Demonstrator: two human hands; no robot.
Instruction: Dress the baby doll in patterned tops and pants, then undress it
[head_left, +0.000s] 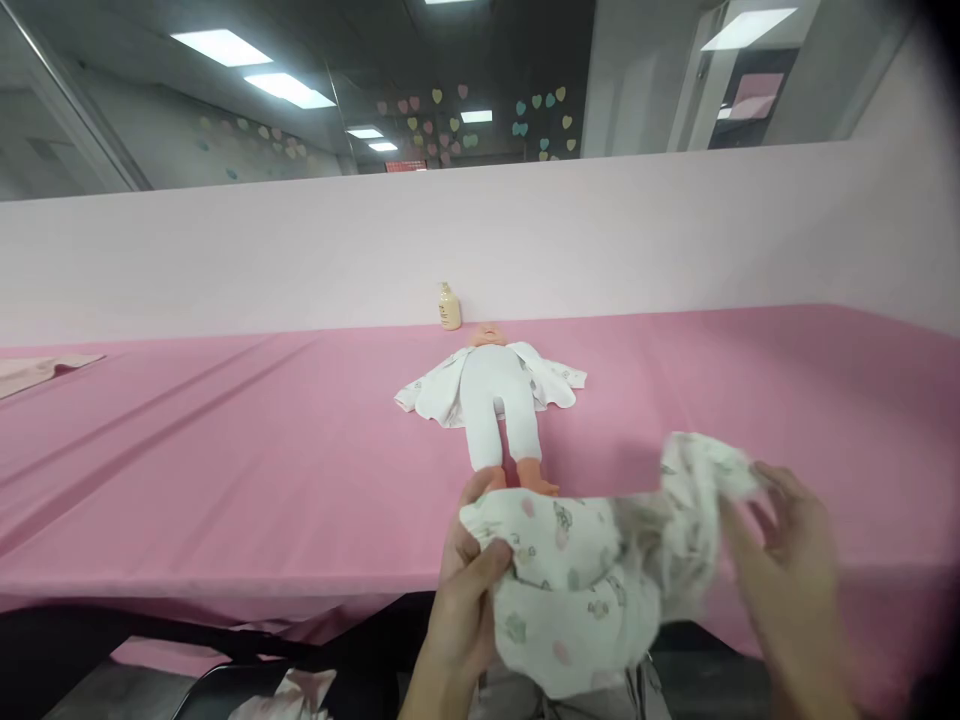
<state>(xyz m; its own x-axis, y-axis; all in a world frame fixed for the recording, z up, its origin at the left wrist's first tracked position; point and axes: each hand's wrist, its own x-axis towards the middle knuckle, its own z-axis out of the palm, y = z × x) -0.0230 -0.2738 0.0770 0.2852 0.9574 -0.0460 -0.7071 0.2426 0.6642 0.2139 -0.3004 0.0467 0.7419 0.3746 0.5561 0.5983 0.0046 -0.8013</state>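
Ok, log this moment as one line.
left hand: grips printed garment | right hand: grips garment's other end | doll: lying on pink cloth | bottle: beyond doll

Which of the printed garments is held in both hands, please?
The garment held between the left hand and the right hand; the jacket lies spread on either side of the doll, and the cloth at lower left is untouched.

We had room to pass over the pink tabletop beside the doll; bottle and white wall blocked beyond.
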